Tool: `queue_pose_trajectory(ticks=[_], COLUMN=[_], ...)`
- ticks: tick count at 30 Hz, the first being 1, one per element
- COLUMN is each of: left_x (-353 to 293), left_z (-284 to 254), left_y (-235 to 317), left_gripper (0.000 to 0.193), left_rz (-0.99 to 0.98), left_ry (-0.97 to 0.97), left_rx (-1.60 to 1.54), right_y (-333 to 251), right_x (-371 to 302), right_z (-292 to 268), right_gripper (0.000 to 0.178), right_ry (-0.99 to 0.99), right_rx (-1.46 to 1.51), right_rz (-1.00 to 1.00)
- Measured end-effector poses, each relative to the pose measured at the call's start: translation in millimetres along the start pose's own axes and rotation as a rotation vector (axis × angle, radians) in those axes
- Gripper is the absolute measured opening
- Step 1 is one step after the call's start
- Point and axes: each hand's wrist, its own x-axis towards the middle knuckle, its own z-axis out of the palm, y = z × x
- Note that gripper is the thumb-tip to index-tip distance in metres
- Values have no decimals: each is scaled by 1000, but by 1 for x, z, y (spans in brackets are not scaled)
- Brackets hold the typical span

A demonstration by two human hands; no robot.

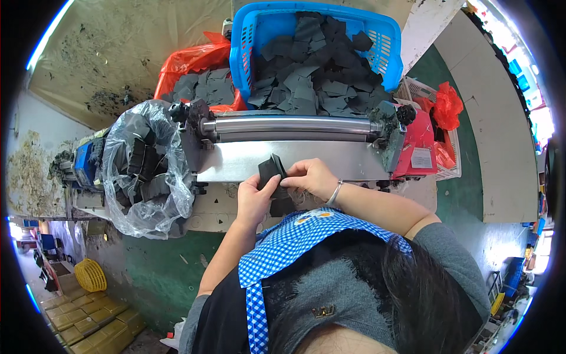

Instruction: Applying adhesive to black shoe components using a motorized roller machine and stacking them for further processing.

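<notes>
My left hand point(253, 199) grips a small stack of dark grey rectangular sheets point(270, 170), thumb on the near face. From the right, my right hand point(316, 179) pinches the stack's edge between thumb and fingers, and a slim bangle circles that wrist. Both hands are at the near edge of a shiny metal plate point(236, 158). Beyond the plate runs a steel roller point(292, 125) of a bench machine. The sheets partly stand apart at the top; how many there are I cannot tell.
Behind the roller, a blue basket point(318, 7) holds many dark sheets point(300, 85); a red bag point(194, 56) with more lies to its left. A clear plastic bag point(177, 203) of bundled dark pieces hangs at left. At right are a red machine housing point(417, 141) and a white crate point(454, 153).
</notes>
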Motion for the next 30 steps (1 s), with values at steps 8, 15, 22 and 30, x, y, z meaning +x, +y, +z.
queue_pose_trajectory(ticks=[8,15,22,30], left_x=[-1,6,1,4], left_z=[-3,-15,-4,0], left_y=[4,-1,1,-6], left_gripper=[19,17,19,20], left_rz=[130,25,-66,104], left_ry=[-3,51,-11,160], left_rx=[310,-126,-118,-69], right_y=[-1,17,3,-2], right_x=[2,29,3,9], right_z=[3,-45,0,-5], right_gripper=[17,24,26,21], right_ry=[23,371,10,356], right_rx=[-135,397,-108,261], right_rz=[-118,238,-72,186])
